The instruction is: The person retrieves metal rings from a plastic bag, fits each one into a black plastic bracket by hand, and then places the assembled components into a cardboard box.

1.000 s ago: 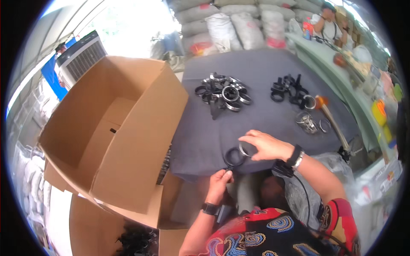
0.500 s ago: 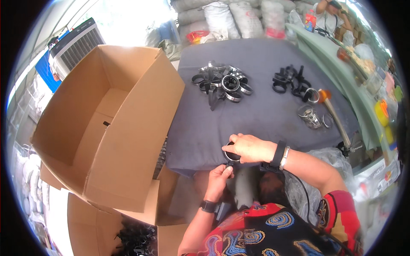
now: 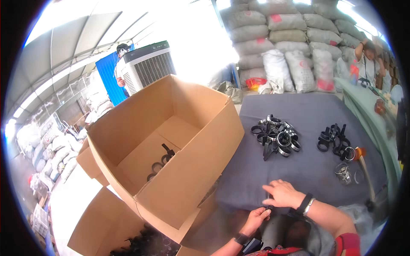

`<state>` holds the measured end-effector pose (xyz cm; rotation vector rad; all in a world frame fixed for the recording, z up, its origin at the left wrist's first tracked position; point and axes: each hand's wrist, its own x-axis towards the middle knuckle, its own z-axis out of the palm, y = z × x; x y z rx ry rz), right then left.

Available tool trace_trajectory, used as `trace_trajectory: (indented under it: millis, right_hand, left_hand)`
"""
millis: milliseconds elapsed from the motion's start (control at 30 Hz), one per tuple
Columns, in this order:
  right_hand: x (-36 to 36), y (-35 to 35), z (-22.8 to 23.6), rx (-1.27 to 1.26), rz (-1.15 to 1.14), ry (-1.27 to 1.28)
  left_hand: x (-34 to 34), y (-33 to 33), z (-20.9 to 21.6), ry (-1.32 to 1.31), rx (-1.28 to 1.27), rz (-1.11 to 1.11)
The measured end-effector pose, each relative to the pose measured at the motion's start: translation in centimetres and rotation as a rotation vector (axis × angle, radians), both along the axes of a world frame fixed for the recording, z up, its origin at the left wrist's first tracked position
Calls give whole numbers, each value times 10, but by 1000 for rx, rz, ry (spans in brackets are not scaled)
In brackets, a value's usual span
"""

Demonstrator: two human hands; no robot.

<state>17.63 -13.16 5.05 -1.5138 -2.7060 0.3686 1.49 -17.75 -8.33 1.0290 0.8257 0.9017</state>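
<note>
At the near edge of the table, my left hand (image 3: 258,216) pinches the short stem of a black ring-shaped part (image 3: 268,208). My right hand (image 3: 282,193) is over the same part, fingers bent at its ring, which it largely hides. Whether those fingers grip the ring or only rest on it is unclear. Farther off on the grey cloth lies a pile of black stemmed rings with silver bands (image 3: 277,135). To its right is a smaller heap of black stemmed rings (image 3: 332,138).
A large open cardboard box (image 3: 200,170) on the left holds several ringed parts. Below it, another box (image 3: 92,222) contains many black pieces. Loose metal rings (image 3: 343,174) and an orange-headed hammer (image 3: 364,168) lie at right. An air cooler (image 3: 147,68) and stacked sacks (image 3: 290,36) stand behind; two people are farther away.
The view has swung up and left, so the table sits farther right and lower. Ringed parts inside the large box now show. Both hands stay at the black ring.
</note>
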Motion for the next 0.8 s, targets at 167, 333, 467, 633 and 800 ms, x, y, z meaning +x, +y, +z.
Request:
trace_trajectory:
  millis: [167,333,467,633,800]
  right_hand:
    - [-5,12,-53,251,15,117]
    - [-12,8,-45,288,-16,124]
    - [-18,1,-34,284,-33,72]
    - [-17,-3,-35,334,-85,64]
    - [-16,3,-45,405,-3,178]
  left_hand:
    - [-1,9,1,45,39,-49]
    - [0,6,1,12,21,26]
    - [-6,2,-5,34,-52,-53]
    - [-2,-3,7,75,22,-16]
    - [-11,-2,18,151,-25,20]
